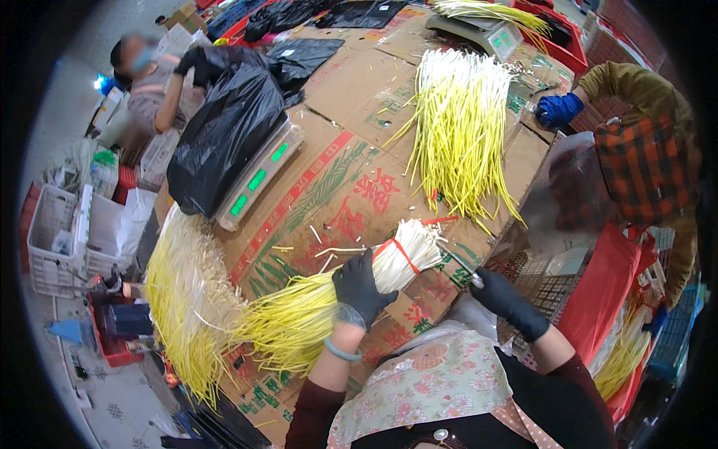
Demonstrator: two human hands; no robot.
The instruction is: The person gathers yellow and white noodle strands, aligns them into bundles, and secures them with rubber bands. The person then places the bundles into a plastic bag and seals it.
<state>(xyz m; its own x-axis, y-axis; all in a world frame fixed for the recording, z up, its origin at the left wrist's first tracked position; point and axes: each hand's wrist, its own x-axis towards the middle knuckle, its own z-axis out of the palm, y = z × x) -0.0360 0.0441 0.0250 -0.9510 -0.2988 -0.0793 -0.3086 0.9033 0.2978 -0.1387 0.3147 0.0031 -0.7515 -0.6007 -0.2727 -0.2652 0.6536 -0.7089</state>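
Observation:
My left hand [364,289], in a black glove, is closed around a bundle of yellow chives [297,314] lying on the cardboard-covered table. A red band [405,255] circles the bundle near its white stem ends, which point right. In my right hand [496,294], also black-gloved, is a knife [460,262] whose narrow metal blade reaches the cut ends of the bundle. A red strip [440,220] lies beside those ends. Left of the bundle is a loose pile of yellow chives [188,303]; a wide loose pile [463,129] lies farther up the table.
A digital scale [261,174] bears a black plastic bag [230,118] held by a masked person [151,90]. Another scale [477,36] with chives stands at the top. A person in a checked garment [645,168] is at the right. White crates [53,241] stand at left.

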